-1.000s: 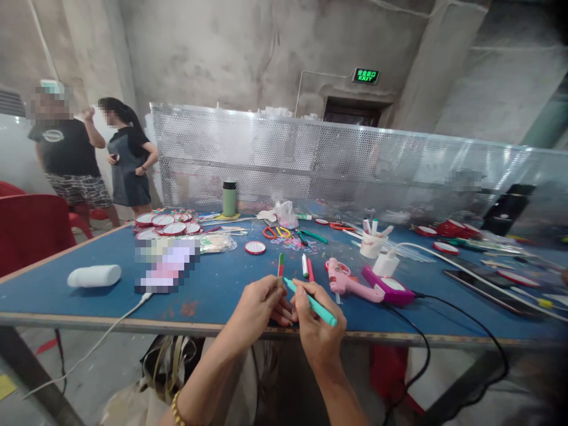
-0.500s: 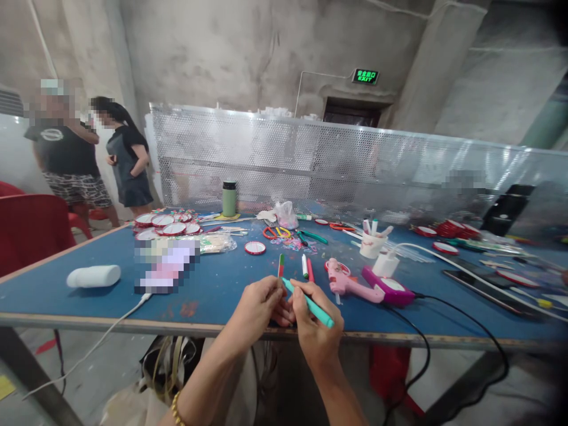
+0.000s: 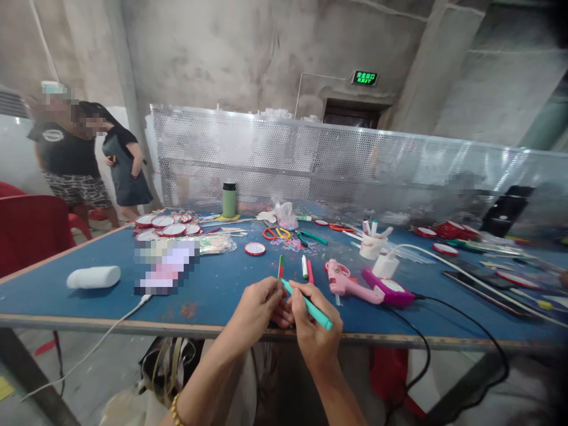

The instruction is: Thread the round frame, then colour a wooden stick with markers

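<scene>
My right hand (image 3: 317,322) grips a teal marker pen (image 3: 314,309), its tip pointing up and left toward my left hand. My left hand (image 3: 261,305) is closed on a thin flat stick (image 3: 281,267), coloured green at the top and red below; its lower part is hidden by my fingers. The marker's tip meets the stick's side near my left fingertips, though actual contact is too small to make out. Just beyond my hands lie a white marker with a green end (image 3: 305,267) and a red marker (image 3: 310,271).
A pink glue gun (image 3: 350,285) lies to the right, beside a purple device (image 3: 390,290) and a cup of pens (image 3: 371,244). Round red-rimmed discs (image 3: 173,229) are piled at the left. Pliers (image 3: 314,238), a green bottle (image 3: 229,200) and a white bottle (image 3: 94,277) are on the blue table (image 3: 217,290).
Both hands and the marker stay almost in place, with only a tiny shift of the right hand. In the background, one of two standing people has leaned toward the other.
</scene>
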Action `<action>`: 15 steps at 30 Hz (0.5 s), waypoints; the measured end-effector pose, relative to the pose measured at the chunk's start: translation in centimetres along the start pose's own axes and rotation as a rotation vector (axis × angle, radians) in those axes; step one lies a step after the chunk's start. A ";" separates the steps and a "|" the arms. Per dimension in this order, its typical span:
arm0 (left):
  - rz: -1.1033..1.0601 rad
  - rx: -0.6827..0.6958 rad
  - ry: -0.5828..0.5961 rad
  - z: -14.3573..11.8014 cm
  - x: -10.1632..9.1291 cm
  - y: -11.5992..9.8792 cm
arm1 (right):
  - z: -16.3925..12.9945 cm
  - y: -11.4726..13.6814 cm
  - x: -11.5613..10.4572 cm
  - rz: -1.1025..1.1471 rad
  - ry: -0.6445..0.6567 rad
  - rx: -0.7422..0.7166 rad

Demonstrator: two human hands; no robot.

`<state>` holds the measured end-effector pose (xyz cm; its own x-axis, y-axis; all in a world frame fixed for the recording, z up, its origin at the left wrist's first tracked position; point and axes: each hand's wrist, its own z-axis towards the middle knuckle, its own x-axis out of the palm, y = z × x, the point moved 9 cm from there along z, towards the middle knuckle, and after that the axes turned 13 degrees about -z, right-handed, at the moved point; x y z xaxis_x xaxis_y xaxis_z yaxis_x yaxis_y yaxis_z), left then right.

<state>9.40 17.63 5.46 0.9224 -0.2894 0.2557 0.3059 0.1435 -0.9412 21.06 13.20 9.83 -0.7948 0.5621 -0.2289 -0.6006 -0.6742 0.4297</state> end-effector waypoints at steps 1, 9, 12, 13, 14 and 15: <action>-0.004 -0.002 0.004 0.0 0.0 0.0 | 0.0 -0.1 -0.1 -0.010 -0.008 0.007; -0.044 -0.007 0.013 -0.1 0.2 0.0 | -0.2 -0.3 -0.3 0.001 -0.019 0.029; -0.027 0.000 0.008 -0.1 0.2 -0.1 | -0.2 -0.1 -0.3 0.021 -0.012 0.016; -0.024 0.002 0.007 -0.1 0.2 -0.1 | -0.1 0.0 -0.3 0.025 -0.010 0.010; -0.021 0.003 0.007 -0.1 0.2 -0.2 | -0.1 0.1 -0.3 0.027 -0.006 0.005; -0.018 0.003 0.006 -0.2 0.2 -0.2 | 0.0 0.2 -0.2 0.029 -0.002 0.004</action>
<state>9.49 17.39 5.65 0.9152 -0.2979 0.2713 0.3234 0.1413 -0.9357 21.13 12.95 9.91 -0.8115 0.5436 -0.2143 -0.5772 -0.6885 0.4392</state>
